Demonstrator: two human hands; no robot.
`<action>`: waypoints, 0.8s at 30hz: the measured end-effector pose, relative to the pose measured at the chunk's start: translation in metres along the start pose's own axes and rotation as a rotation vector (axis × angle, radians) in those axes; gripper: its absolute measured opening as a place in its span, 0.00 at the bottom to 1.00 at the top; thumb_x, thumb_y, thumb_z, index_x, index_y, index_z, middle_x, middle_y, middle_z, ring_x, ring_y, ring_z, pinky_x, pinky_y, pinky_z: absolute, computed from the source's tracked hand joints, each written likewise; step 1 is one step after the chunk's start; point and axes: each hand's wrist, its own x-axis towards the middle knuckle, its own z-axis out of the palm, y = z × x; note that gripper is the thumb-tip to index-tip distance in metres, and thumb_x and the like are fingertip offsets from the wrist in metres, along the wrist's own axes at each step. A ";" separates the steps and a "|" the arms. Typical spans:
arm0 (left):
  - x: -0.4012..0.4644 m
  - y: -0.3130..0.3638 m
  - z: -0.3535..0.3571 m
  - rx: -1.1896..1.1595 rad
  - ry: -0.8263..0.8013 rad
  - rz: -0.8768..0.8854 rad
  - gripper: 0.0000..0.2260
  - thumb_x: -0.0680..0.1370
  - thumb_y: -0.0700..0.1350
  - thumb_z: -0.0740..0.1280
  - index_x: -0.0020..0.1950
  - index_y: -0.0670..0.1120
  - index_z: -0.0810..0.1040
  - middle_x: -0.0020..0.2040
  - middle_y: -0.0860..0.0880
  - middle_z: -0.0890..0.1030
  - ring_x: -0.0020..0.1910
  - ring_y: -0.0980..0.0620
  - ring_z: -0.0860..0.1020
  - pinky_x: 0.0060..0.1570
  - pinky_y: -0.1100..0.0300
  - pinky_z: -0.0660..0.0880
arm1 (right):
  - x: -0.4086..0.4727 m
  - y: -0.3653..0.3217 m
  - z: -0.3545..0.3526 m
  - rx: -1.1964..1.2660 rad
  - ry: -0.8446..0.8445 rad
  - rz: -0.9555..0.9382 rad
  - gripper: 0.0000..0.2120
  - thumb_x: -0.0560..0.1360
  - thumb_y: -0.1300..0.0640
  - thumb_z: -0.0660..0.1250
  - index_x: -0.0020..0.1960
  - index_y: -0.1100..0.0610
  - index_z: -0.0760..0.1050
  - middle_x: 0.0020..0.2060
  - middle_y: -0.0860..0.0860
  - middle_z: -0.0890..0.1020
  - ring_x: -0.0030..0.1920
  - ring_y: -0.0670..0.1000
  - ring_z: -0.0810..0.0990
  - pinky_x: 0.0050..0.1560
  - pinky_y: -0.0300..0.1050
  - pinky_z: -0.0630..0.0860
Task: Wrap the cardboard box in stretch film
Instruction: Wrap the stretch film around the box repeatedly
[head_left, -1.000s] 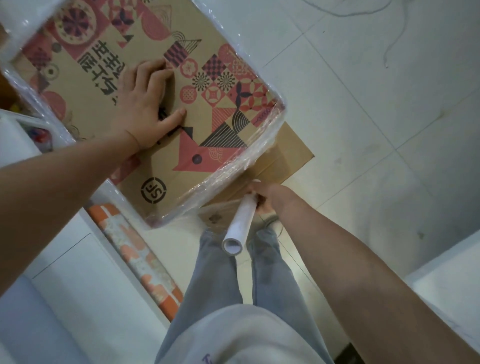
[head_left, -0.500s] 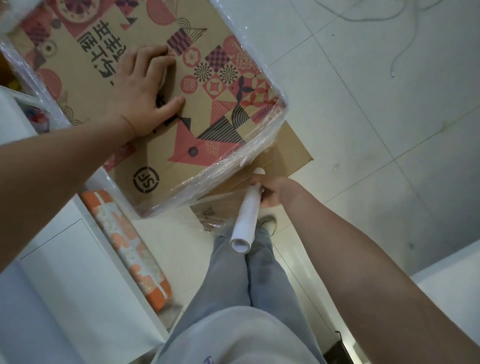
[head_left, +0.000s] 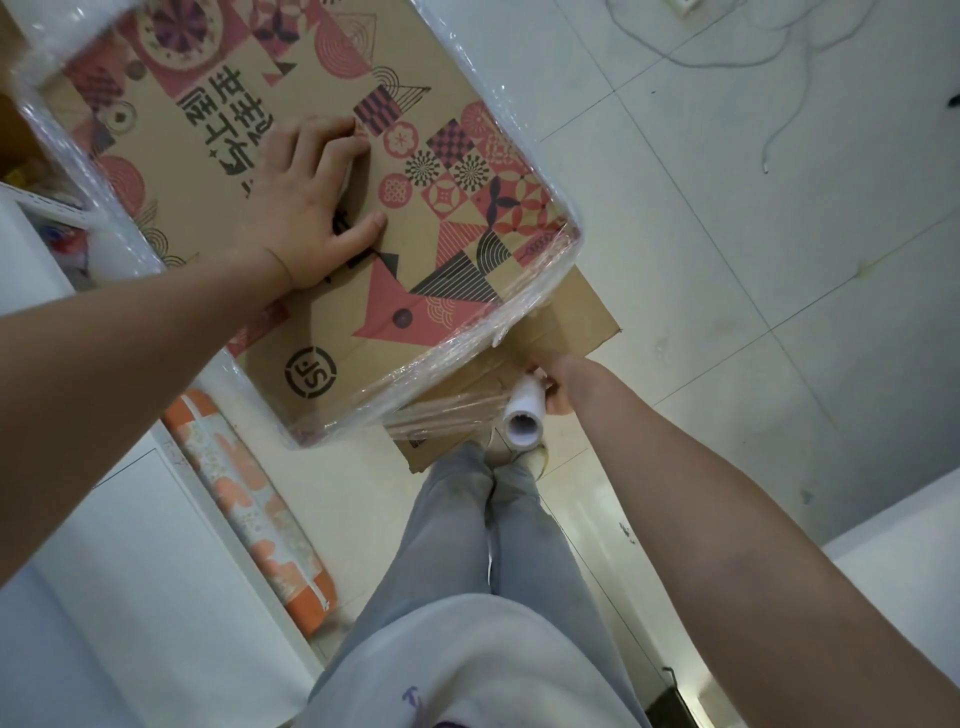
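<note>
The large brown cardboard box printed with pink and black geometric patterns (head_left: 322, 208) fills the upper left of the frame, its near and right edges already banded with glossy clear stretch film (head_left: 467, 343). The left hand (head_left: 306, 208) lies flat on the printed top face, fingers straight and spread, pressing the box steady. Just below the box's lower right corner, the right hand (head_left: 558, 384) grips the white roll of stretch film on its cardboard core (head_left: 524, 415), fingers curled round the far side of the core; the open end of the tube faces the camera. A taut sheet of film runs from the roll leftward to the box's near edge.

The step in hand appears to be carrying the roll along the near side for another band. To do it well, the roll should stay close to the box wall with steady pull, so the film stretches and clings instead of bunching into a rope. The flat left hand should keep enough weight on top that the tension does not drag or turn the box. A plain flat sheet of brown cardboard (head_left: 582, 317) lies on the pale tiled floor (head_left: 727, 260) beneath; the film should be kept off its edge. The person's grey trousers (head_left: 467, 530) stand right below the roll.
</note>
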 end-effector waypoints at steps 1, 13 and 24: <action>0.000 0.000 0.000 0.003 -0.003 0.003 0.29 0.75 0.60 0.59 0.68 0.42 0.66 0.68 0.40 0.69 0.66 0.38 0.66 0.68 0.42 0.58 | -0.002 -0.002 -0.002 -0.014 0.017 -0.003 0.12 0.80 0.57 0.61 0.39 0.60 0.67 0.34 0.55 0.70 0.30 0.53 0.71 0.29 0.43 0.76; -0.002 0.002 0.002 0.065 -0.216 -0.068 0.32 0.77 0.65 0.47 0.78 0.55 0.45 0.79 0.47 0.47 0.77 0.49 0.45 0.72 0.44 0.42 | -0.009 -0.003 -0.004 -0.292 -0.060 -0.023 0.10 0.81 0.57 0.58 0.55 0.65 0.66 0.45 0.58 0.76 0.52 0.55 0.76 0.57 0.45 0.75; -0.004 0.026 -0.015 0.072 -0.181 -0.189 0.28 0.78 0.61 0.49 0.77 0.54 0.57 0.68 0.40 0.64 0.66 0.38 0.61 0.67 0.50 0.53 | -0.003 -0.016 -0.017 -0.317 -0.128 -0.021 0.12 0.79 0.57 0.63 0.43 0.65 0.68 0.38 0.58 0.75 0.38 0.55 0.76 0.39 0.48 0.76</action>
